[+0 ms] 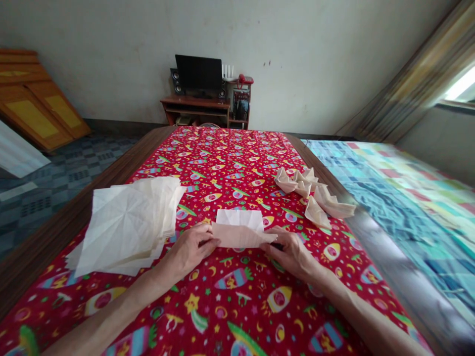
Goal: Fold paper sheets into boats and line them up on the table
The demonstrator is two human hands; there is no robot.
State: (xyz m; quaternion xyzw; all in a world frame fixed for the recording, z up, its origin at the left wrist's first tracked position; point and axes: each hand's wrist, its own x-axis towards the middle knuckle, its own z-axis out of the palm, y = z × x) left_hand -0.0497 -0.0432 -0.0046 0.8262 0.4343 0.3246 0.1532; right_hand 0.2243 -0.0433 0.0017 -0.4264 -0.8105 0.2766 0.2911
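Note:
A sheet of paper (pixel 239 236), folded over along its near side, lies on the red cloth in front of me. Its far part shows white and flat, while the near flap is cream and slightly raised. My left hand (pixel 196 243) pinches the left end of the flap between thumb and fingers. At the other end, my right hand (pixel 287 249) pinches the right corner, where the paper curls a little. Left of my hands is a stack of creased paper sheets (pixel 126 222). Several folded paper pieces (pixel 302 185) sit in a loose group to the right.
The red patterned cloth (pixel 230 301) covers a dark wooden table (pixel 122 163). A bed with a blue checked cover (pixel 374 193) adjoins the right side. Against the far wall stands a desk (pixel 196 105) with a monitor (pixel 199 74). A wooden cabinet (pixel 40 104) is at far left.

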